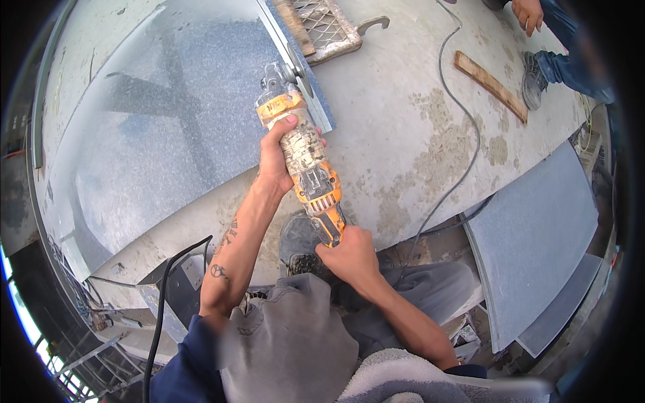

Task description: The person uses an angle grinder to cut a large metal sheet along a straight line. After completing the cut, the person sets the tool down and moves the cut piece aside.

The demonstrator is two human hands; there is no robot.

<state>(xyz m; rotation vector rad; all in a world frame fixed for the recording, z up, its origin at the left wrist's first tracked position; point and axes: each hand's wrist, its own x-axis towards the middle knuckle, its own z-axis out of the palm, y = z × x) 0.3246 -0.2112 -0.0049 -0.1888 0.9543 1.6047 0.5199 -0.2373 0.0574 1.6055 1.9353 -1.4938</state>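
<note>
1. Large metal sheet (215,101): the landmark; grey and glossy, it lies on a pale, stained concrete surface (383,87).
2. Angle grinder (306,151): orange and black, its body dusted pale, with its head over the right edge of the large metal sheet and its rear handle reaching past the sheet's near corner, toward the person.
3. Grinding disc (300,70): set on edge beside a pale, straight metal strip (274,30) that runs along the sheet's right margin; whether disc and strip touch cannot be told.
4. Left hand (275,160): curled round the grinder's body behind the head, thumb on top, fingers closing on the far side; it is just beside the sheet's near edge.
5. Right hand (353,254): closed in a fist round the rear handle, nearer the person than the sheet; the trigger finger cannot be made out.
6. Metal mesh frame (329,27): just right of the sheet's far portion, with a hook at its side.
7. Thin cable (476,134) and wooden plank (492,87): right of the sheet, the plank farther off.
8. Co-worker's shoe (534,82): beyond the plank, well apart from the sheet.
9. Smaller grey panels (537,235): stacked, well to the sheet's right and nearer the person.
</note>
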